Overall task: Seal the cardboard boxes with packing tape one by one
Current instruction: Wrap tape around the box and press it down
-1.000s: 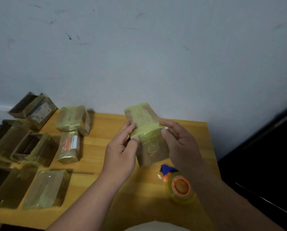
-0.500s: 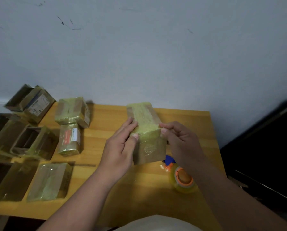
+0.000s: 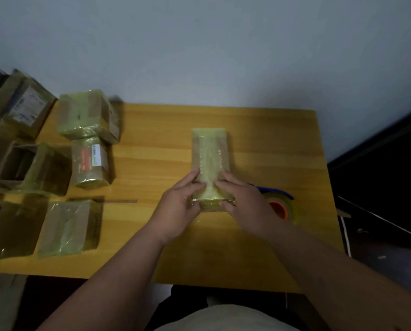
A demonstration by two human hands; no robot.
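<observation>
The small tape-wrapped cardboard box (image 3: 210, 161) has been lowered onto the wooden desk (image 3: 271, 139); its tape is pressed down by both hands (image 3: 179, 206) (image 3: 242, 201), fingers pinching its near end, so sealing seems nearly complete.

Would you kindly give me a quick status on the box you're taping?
Left hand and right hand both grip the taped box, flat on the table. Tape roll beside right hand. Nothing in the way.

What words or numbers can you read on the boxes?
None can be read.
Box with red and white label: print too blurred to read.
Box with white label at the far left: print too blurred to read.
Box under the left hand and right hand: faint marks under the tape, unreadable.
Tape roll: no text visible.
</observation>
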